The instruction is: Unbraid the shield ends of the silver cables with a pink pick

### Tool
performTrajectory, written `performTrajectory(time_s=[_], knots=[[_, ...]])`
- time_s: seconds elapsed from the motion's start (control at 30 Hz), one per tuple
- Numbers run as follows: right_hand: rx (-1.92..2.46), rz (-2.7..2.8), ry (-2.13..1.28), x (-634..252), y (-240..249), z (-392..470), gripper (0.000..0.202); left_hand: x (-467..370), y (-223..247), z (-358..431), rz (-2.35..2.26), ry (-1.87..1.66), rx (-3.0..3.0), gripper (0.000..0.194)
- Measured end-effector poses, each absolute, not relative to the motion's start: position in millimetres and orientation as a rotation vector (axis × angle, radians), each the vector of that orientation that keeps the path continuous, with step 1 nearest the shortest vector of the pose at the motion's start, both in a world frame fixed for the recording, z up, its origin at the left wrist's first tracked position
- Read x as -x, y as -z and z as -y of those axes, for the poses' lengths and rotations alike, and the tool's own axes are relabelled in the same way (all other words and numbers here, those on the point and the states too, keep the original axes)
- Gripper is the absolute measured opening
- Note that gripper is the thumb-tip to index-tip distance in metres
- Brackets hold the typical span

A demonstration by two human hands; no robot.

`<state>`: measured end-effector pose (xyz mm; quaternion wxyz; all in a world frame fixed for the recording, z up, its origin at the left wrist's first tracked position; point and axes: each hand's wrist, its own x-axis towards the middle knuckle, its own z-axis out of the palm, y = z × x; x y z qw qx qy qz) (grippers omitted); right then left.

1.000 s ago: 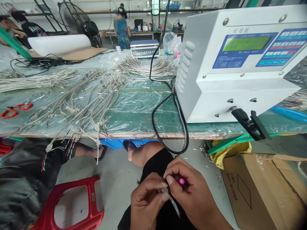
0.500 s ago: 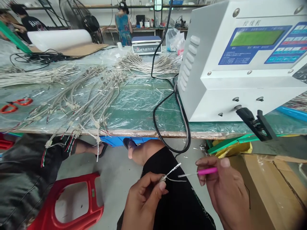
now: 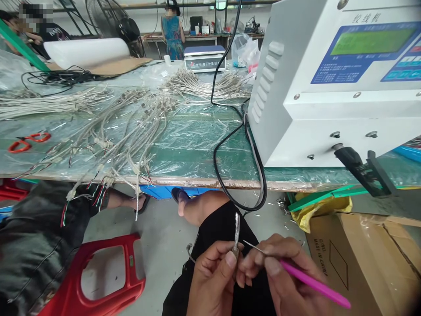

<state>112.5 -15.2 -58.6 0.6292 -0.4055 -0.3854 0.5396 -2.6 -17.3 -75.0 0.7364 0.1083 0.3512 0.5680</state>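
Observation:
My left hand (image 3: 219, 272) pinches a cable end (image 3: 237, 230) above my lap, its silvery, foil-like tip pointing up. Close on its right, my right hand (image 3: 279, 267) is closed around a thin pointed tool with a pink handle (image 3: 315, 283). The metal tip of this tool points up and left, near the cable end but apart from it. Fingers of the right hand reach next to the left fingertips; whether they touch the cable is hidden. A grey cable loop (image 3: 190, 251) shows left of the left hand.
Bundles of pale cables (image 3: 131, 118) cover the left of the bench, near orange-handled scissors (image 3: 29, 141). A white machine (image 3: 279, 96) stands on the right, black cords (image 3: 217, 162) beside it. A red stool (image 3: 131, 281) and a cardboard box (image 3: 345, 254) flank me. Another person sits at left.
My right hand has moved left to the cable end and turned the pink tool, whose handle now points down right. The cable tip has swung upright. The view has shifted slightly.

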Motion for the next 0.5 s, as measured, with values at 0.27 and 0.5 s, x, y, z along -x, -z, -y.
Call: performTrajectory(time_s=[0.27,0.5], knots=[[1.106,1.079,-0.815,-97.1,49.1,16.8,0.015,5.0,70.6,14.6,-0.808,-1.267,-0.156,0.019],[1.286,1.097,-0.608,-88.1,52.5,21.8,0.014,5.5,70.7,12.5,-0.832,-1.317,-0.193,0.017]])
